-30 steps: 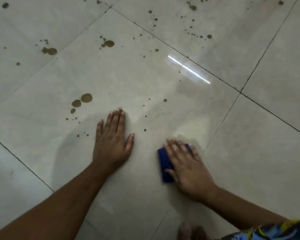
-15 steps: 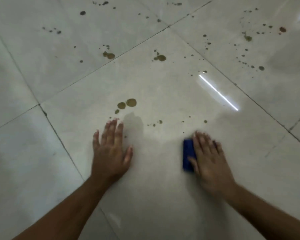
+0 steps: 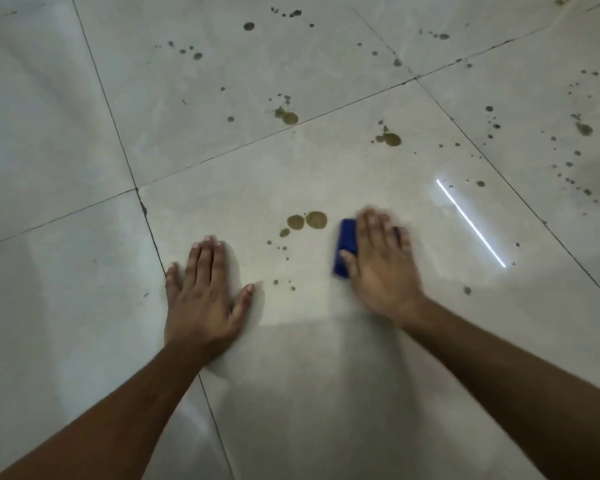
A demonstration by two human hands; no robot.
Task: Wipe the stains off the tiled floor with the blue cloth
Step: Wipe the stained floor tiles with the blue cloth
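My right hand (image 3: 381, 268) presses flat on the folded blue cloth (image 3: 344, 245), which lies on the pale tiled floor (image 3: 326, 375); only the cloth's left strip shows beside my thumb. Just left of the cloth sit two round brown stains (image 3: 307, 220) with small specks below them. My left hand (image 3: 203, 292) rests palm down on the floor, fingers spread, holding nothing. More brown stains lie farther away, one pair by the grout line (image 3: 286, 116) and another blot (image 3: 390, 138) beyond the cloth.
Many small brown spatters dot the tiles at the top and right (image 3: 584, 128). Dark grout lines (image 3: 132, 174) cross the floor. A bright strip of reflected light (image 3: 470, 221) lies right of my right hand.
My right hand has slid the blue cloth forward and left, close to the two round stains. The view has shifted; my left hand stays planted.
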